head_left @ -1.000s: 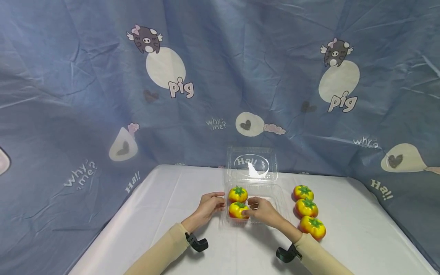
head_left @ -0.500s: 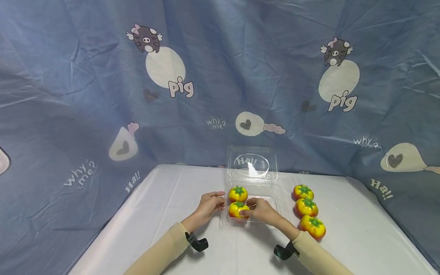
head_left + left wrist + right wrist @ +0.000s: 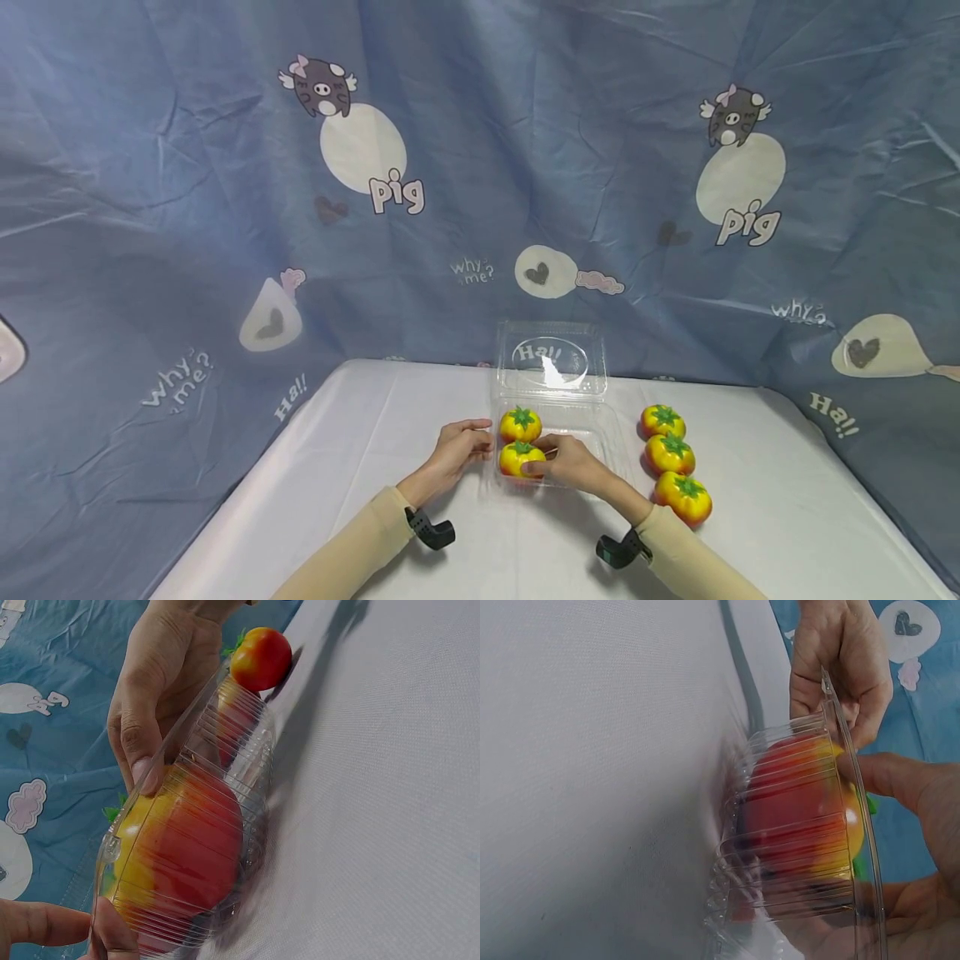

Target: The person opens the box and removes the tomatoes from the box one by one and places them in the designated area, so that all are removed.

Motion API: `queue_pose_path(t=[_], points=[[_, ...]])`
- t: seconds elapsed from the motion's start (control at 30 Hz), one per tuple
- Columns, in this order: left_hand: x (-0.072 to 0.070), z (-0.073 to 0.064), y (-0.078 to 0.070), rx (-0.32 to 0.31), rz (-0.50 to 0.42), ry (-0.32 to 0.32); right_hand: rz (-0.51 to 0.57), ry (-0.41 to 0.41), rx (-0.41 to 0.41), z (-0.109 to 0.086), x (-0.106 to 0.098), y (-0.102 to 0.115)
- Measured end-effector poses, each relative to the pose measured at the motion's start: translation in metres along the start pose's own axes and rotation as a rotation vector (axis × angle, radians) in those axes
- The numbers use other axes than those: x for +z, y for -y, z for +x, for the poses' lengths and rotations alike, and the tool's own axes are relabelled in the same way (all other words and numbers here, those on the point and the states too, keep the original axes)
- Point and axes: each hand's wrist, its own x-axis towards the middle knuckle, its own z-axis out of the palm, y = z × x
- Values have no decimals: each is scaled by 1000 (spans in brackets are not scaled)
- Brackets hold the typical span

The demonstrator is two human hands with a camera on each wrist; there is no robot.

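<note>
A clear plastic clamshell container [image 3: 592,429] stands on the table with its lid [image 3: 551,358] raised at the back. Two yellow-and-red tomatoes with green star-shaped tops sit in its left side, a rear tomato [image 3: 520,425] and a front tomato [image 3: 519,458]. My right hand [image 3: 573,462] reaches into the container and holds the front tomato, its thumb on the near side and its fingers behind. At the container's left edge, my left hand [image 3: 453,450] pinches the rim; the left wrist view shows a thumb [image 3: 112,930] and finger there.
Right of the container, three more tomatoes [image 3: 669,454] stand in a row on the white-covered table [image 3: 772,500], beside my right forearm. A blue printed curtain [image 3: 645,167] hangs behind the table.
My right hand has moved slightly left, its fingers closing in around the front tomato. The left hand stays at the container's left edge, and the other tomatoes have not moved.
</note>
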Motion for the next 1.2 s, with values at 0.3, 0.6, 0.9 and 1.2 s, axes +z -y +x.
queue_pose_path(t=[0.3, 0.6, 0.9, 1.2], points=[[2, -1, -1, 12, 2, -7, -13, 5, -24, -1, -1, 4], [-4, 19, 17, -11, 15, -15, 23, 6, -31, 0, 0, 2], [-5, 25, 27, -9, 16, -39, 15, -4, -41, -1, 1, 0], [-4, 20, 20, -2, 14, -29, 14, -25, -44, -2, 0, 1]])
